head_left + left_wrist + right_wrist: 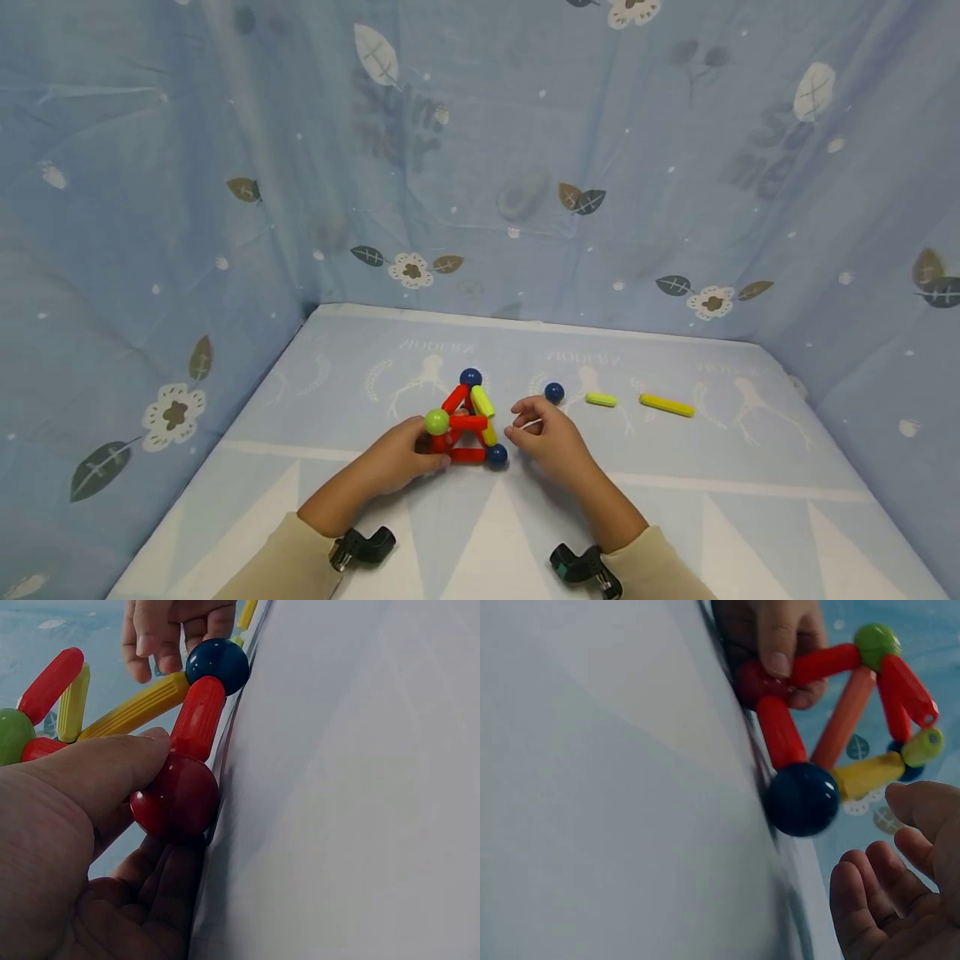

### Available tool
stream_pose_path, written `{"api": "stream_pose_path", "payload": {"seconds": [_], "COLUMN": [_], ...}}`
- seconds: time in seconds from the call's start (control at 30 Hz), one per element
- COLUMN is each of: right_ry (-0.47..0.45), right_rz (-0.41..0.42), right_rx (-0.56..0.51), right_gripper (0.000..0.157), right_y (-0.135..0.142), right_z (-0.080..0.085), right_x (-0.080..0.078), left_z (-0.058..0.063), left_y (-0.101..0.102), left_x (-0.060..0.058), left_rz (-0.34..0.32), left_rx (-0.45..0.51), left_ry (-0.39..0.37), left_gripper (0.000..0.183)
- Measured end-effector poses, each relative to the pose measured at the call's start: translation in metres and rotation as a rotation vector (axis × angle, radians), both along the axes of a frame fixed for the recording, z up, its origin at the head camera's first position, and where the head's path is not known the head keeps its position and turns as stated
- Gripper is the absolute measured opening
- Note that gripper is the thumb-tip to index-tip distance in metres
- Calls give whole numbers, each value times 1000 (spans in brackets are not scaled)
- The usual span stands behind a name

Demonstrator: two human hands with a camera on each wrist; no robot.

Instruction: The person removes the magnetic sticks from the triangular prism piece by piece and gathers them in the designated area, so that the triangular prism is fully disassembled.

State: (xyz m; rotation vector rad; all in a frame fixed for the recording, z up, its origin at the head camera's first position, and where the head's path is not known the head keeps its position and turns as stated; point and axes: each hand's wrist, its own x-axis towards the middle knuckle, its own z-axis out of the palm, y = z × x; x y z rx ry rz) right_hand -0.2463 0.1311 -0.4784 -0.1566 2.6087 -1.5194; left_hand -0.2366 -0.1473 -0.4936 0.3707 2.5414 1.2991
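Note:
My left hand (397, 458) grips the dark red ball (176, 799) at the near left corner of a structure built from balls and magnetic-looking rods. A short red rod (468, 456) joins that ball to a dark blue ball (497, 455). Higher up are a green ball (437, 422) and, at the back, another dark blue ball (471, 378). One red rod (468, 422) and a lime rod (482, 401) each have a free end pointing toward my right hand (553, 437). That hand holds nothing, its fingers loosely bent just right of the structure.
Behind my right hand lies a loose dark blue ball (554, 392). Farther right on the patterned table cover (750, 442) are a short lime rod (601, 400) and a longer yellow rod (667, 406). Blue printed curtains (480, 167) enclose the back and sides.

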Motion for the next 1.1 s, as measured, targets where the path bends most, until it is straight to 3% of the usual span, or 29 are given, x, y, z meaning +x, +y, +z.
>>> {"api": "stream_pose_path", "payload": {"seconds": [0.2,0.4,0.7,1.1], "right_ry": [-25,-35,35,116], "right_rz": [98,91,75,67], "right_rx": [-36,-32,59,165], "right_gripper": [39,44,44,42], "right_y": [-21,-24,-26,-31], "right_z": [-4,-7,-14,-10], "right_x": [2,2,5,8], "left_z": [1,0,0,4], "left_y": [-5,0,4,2], "left_x": [2,1,3,4], "left_rz": [-6,-11,14,12], "left_rx": [10,5,-22,-27], "left_ry": [26,32,34,36], "left_gripper": [47,49,47,42]}}
